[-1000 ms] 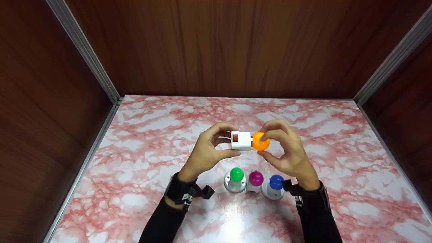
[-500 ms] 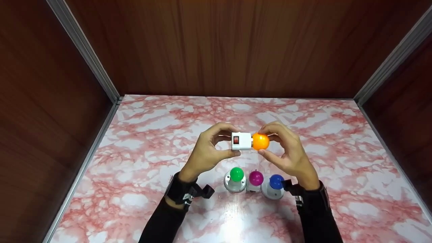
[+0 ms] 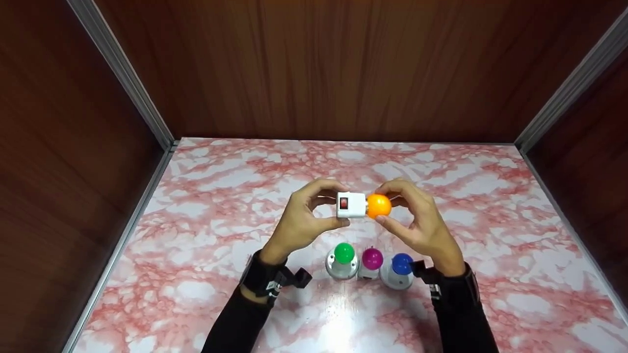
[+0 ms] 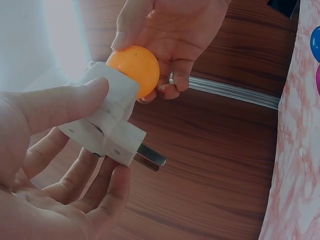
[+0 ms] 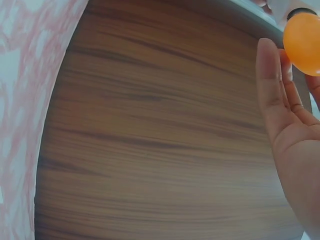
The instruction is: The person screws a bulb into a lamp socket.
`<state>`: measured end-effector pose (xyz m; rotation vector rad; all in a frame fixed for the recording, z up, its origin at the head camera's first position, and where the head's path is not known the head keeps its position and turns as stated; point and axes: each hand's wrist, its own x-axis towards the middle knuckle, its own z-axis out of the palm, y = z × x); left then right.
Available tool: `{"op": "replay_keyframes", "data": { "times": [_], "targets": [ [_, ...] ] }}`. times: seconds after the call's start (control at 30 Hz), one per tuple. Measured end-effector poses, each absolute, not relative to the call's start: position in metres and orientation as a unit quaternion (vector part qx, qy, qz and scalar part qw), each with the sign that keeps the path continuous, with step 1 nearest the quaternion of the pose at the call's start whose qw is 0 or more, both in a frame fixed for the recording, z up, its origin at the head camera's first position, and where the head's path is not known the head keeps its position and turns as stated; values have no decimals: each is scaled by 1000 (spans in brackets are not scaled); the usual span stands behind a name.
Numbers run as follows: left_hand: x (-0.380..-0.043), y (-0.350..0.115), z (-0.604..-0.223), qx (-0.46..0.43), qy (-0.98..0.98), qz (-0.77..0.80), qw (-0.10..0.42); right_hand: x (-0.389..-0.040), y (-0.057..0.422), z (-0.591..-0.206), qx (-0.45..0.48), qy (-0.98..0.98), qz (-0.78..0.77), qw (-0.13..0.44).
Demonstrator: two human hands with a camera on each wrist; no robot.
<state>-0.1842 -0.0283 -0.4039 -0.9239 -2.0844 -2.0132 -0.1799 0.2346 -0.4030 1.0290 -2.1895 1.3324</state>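
Note:
In the head view my left hand (image 3: 305, 215) grips a white plug-in lamp socket (image 3: 352, 208) with a red rocker switch (image 3: 343, 203), thumb below and fingers above. Two flat metal prongs (image 4: 151, 155) stick out of the socket in the left wrist view. An orange round bulb (image 3: 379, 206) sits at the socket's right-hand mouth, a sliver of its metal base showing between them. Thumb and fingers of my right hand (image 3: 423, 223) pinch this bulb from its far side. Both things are held up above the table, bulb and socket in one line.
Nearer me on the marbled table (image 3: 206, 235) stand a green bulb (image 3: 344, 253) on a round white base, a magenta bulb (image 3: 373, 258) on a white socket and a blue bulb (image 3: 402, 264) on a round base. Brown wood-grain panels (image 3: 314, 68) enclose the table.
The right hand's fingers have shifted from over the front of the orange bulb to behind it, its thumb moving slightly up. The left hand and socket have stayed nearly still.

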Motion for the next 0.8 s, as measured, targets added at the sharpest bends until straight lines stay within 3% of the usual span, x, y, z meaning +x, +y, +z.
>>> {"op": "replay_keyframes", "data": {
  "times": [0.37, 0.8],
  "targets": [
    [-183, -29, -402, -289, -685, -667, 42, -182, 229, -401, 430, -718, 469, 282],
    [-183, -28, -401, -287, -686, -669, 27, -181, 228, -401, 435, -727, 444, 292]
  ]
}}
